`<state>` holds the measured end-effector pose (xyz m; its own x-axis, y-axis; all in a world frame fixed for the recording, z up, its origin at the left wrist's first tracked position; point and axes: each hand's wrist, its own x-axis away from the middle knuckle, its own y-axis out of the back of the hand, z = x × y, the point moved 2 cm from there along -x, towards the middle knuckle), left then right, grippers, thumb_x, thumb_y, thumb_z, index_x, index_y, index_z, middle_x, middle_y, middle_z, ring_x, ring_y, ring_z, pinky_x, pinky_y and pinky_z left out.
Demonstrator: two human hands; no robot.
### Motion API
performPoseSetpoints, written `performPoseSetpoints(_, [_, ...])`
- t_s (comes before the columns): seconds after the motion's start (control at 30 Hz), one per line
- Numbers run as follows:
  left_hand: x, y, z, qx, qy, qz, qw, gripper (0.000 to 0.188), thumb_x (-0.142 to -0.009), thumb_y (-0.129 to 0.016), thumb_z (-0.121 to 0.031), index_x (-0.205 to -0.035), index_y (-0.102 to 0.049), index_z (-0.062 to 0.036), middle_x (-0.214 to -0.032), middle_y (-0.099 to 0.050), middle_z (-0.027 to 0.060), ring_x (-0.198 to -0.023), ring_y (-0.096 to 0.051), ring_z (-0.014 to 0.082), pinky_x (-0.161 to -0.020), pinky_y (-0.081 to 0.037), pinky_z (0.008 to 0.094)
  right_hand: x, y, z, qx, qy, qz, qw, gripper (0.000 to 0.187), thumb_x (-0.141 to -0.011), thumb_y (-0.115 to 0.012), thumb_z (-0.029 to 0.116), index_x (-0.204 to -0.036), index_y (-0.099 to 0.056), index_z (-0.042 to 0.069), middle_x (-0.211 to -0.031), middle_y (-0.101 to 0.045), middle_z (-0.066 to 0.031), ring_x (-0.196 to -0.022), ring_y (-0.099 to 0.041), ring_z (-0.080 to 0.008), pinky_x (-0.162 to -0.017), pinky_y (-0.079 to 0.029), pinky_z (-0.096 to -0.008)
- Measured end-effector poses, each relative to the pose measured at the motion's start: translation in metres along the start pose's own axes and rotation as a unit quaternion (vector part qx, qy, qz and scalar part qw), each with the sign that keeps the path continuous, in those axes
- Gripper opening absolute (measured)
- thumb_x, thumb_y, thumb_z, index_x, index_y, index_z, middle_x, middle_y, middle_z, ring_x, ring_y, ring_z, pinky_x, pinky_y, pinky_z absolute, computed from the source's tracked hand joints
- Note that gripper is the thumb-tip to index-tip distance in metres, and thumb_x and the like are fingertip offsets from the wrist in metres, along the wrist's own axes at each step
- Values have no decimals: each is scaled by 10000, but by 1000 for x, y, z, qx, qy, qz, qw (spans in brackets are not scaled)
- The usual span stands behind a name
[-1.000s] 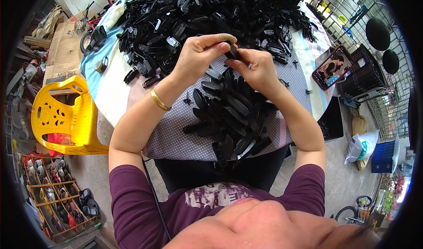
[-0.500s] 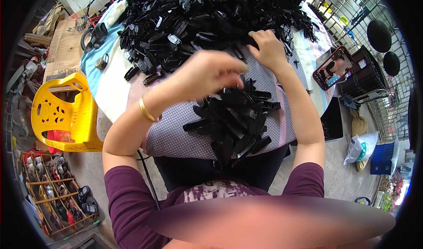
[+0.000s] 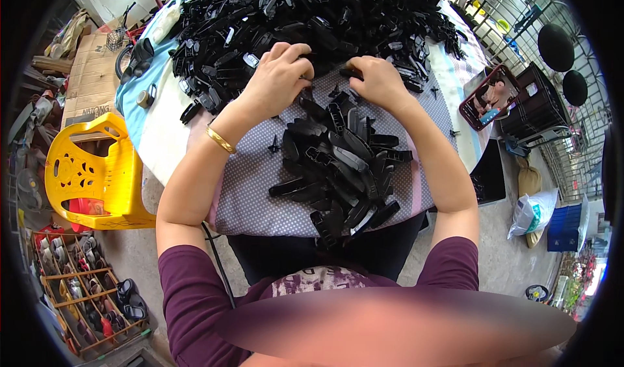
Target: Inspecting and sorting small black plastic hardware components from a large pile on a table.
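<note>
Hands at black clip heap [image 3: 312, 16], left hand [image 3: 276, 81] fingers curled on clips, right hand [image 3: 377, 81] fingers pinching one, brown carton [image 3: 91, 81] far left.

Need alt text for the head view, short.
Both bare hands, left hand and right hand, reach into a big heap of black plastic clips on a dotted-cloth table; a smaller clip pile lies nearer, a yellow plastic stool at left.

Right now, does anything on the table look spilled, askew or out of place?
Mostly no. A few small black pieces lie loose on the dotted cloth, apart from the near pile. Both hands reach into the big heap.
</note>
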<state>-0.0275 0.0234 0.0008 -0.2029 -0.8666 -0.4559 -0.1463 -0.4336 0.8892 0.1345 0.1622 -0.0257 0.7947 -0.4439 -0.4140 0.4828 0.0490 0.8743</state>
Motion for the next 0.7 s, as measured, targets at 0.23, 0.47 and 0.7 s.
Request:
performPoseSetpoints(0.23, [-4,4,5,381,125,-111,909,90,-851,-540,-53,-939,-549,-35,-996,-607,88,-899,-585,213,-752,-485,306,3,28,17,-453,-139,7,880,282,-844,-594,78,-1115,-533,30,-896,-641,-65,-659,-541,-61,-574,-446,-189])
performPoseSetpoints(0.47, [1,3,-8,688,288,-76,661,274,-875,-380,13,-1130,-478,-4,-972,-602,129,-667,-634,178,-535,-508,241,14,36,36,-617,-159,-5,771,259,-856,-593,48,-1110,-547,32,-986,-629,-74,-718,-602,-95,-608,-492,-200])
performPoseSetpoints(0.7, [1,8,-19,790,294,-62,535,353,-795,-362,101,-1101,-535,65,-1074,-582,152,-869,-644,249,-755,-549,307,16,34,41,-713,-186,-39,674,243,-925,-513,141,-1115,-560,-3,-1072,-612,-130,-881,-640,-210,-732,-540,-287])
